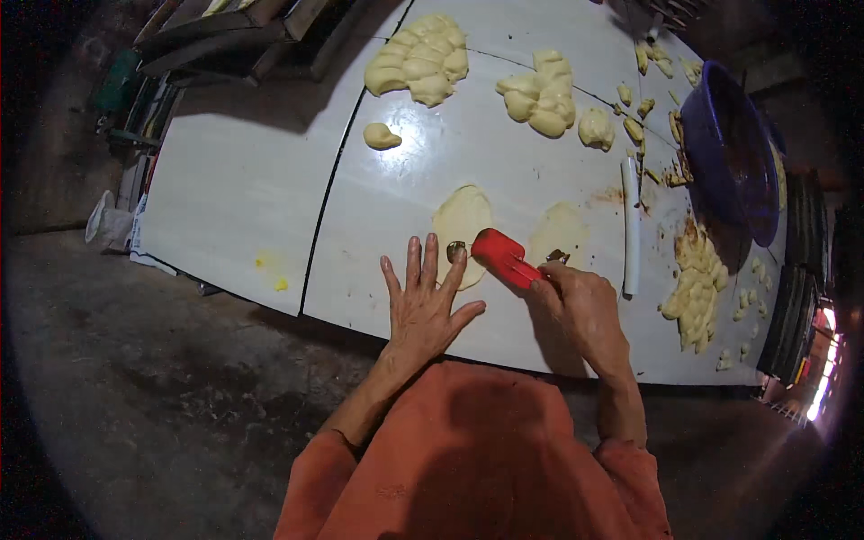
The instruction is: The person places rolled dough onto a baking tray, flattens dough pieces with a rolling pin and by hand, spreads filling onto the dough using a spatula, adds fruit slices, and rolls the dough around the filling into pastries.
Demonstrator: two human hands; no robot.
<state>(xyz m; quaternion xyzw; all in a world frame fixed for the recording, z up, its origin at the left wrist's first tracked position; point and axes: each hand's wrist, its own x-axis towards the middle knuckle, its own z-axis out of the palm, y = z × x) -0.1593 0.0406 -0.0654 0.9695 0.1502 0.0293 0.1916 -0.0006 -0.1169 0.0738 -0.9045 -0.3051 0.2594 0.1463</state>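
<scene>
My left hand (423, 310) lies with its fingers spread at the lower left edge of a flattened oval of pale dough (466, 212). Its index fingertip is beside a small dark dab of filling (456, 247) on that dough. My right hand (585, 315) is closed round the handle of a red scraper (498, 252), whose flat blade hangs at the right edge of the same dough. Just beyond the right hand is a second flattened dough piece (560, 225), with another dark dab (558, 256) at its lower edge, partly hidden by the fingers.
Dough lumps (423, 58) and more clustered dough (540, 94) lie at the back of the white table (243, 180). A white rolling rod (631, 225) lies right of my hands. Beyond it stand a purple basin (720, 153) and a dough heap (697, 283). Trays (243, 40) overhang the far left.
</scene>
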